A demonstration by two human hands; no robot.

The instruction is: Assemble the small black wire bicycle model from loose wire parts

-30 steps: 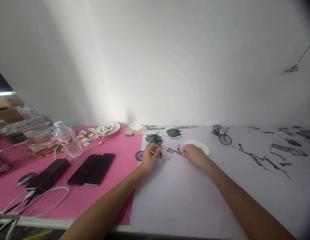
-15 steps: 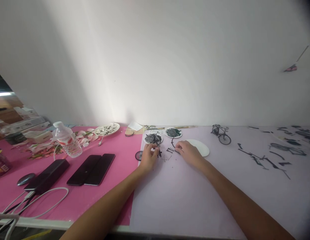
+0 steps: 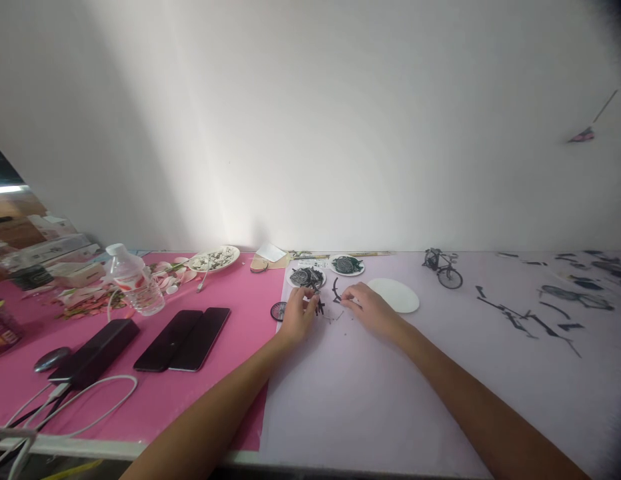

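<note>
My left hand (image 3: 299,317) is closed in a pinch on a small black plastic part (image 3: 319,308), which shows beside the fingertips; its full shape is hidden. To the right, my right hand (image 3: 366,305) has its thumb and finger closed at the lower end of a curved black strip (image 3: 335,289), which appears held there. Thin grey pieces (image 3: 333,317) lie on the table between the hands. A black spoked toy wheel (image 3: 278,311) rests left of my left hand. Behind it is a white plate of black wheels and parts (image 3: 291,283).
A white plate (image 3: 400,295) lies beside my right hand. Another plate (image 3: 361,266) holds dark parts. A model bicycle (image 3: 444,268) stands further right, with printed bicycle shapes (image 3: 533,320) beyond. Two phones (image 3: 183,340), a power strip (image 3: 95,352) and a bottle (image 3: 135,280) are left.
My right hand has shifted left towards my left hand, and the curved black strip has moved left with it. My left hand has stayed in place.
</note>
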